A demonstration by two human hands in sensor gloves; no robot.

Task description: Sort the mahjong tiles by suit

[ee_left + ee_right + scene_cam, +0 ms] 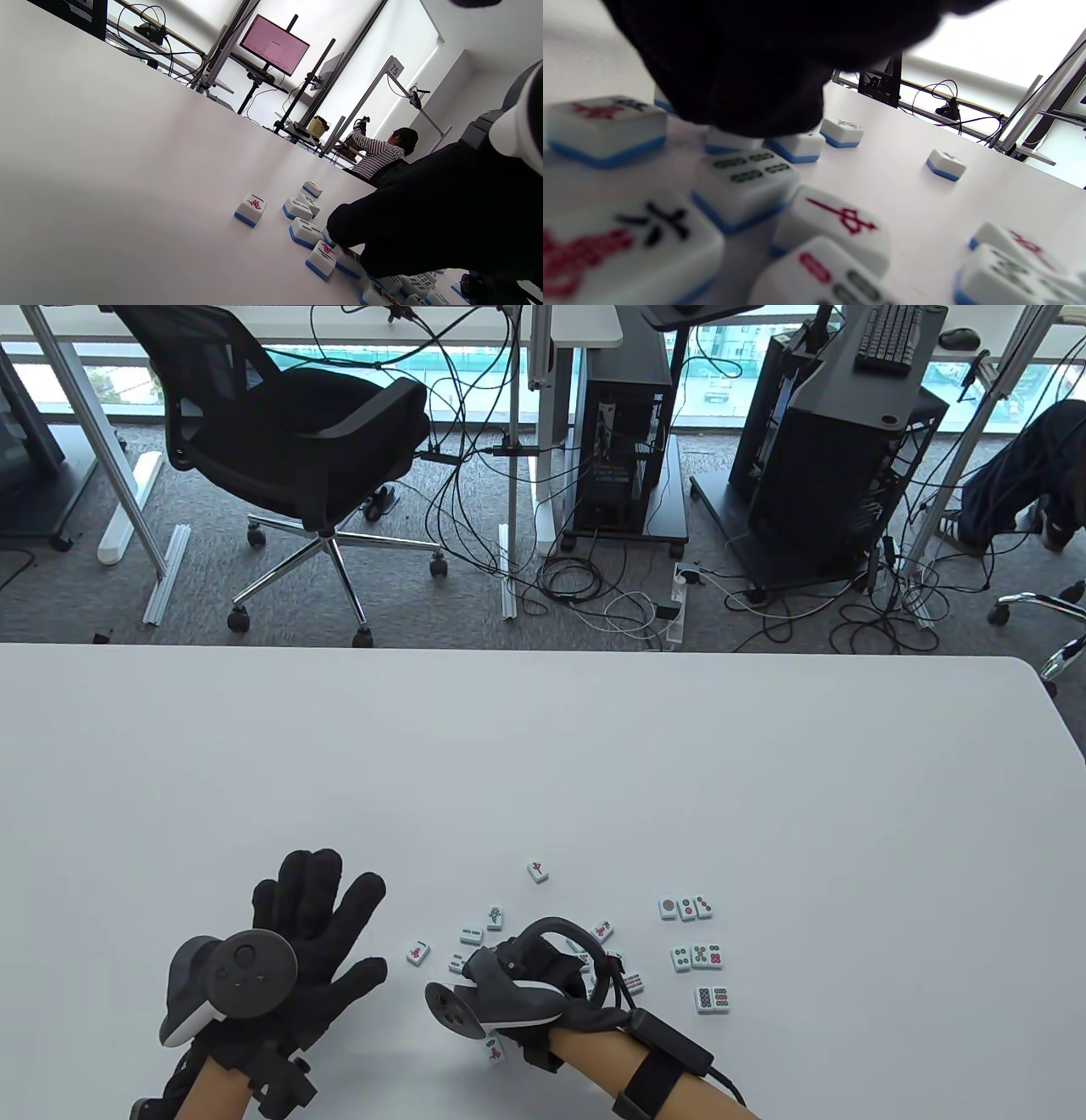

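Small white mahjong tiles with blue backs lie loose near the table's front edge, such as a red-character tile (417, 952) and one further out (538, 871). My right hand (509, 963) is lowered into the cluster. Its gloved fingers (746, 63) curl down over a tile (729, 143), and the tracker hides them from above. The left wrist view shows the same hand (424, 220) down among the tiles beside a character tile (322, 256). My left hand (327, 916) lies flat on the table left of the cluster, fingers spread, holding nothing.
Circle-suit tiles sit in short rows to the right (685, 909), (700, 957), (713, 999). One tile (494, 1048) lies under my right wrist. The white table (543, 746) stretches far beyond. An office chair (288, 449) and computer carts stand behind it.
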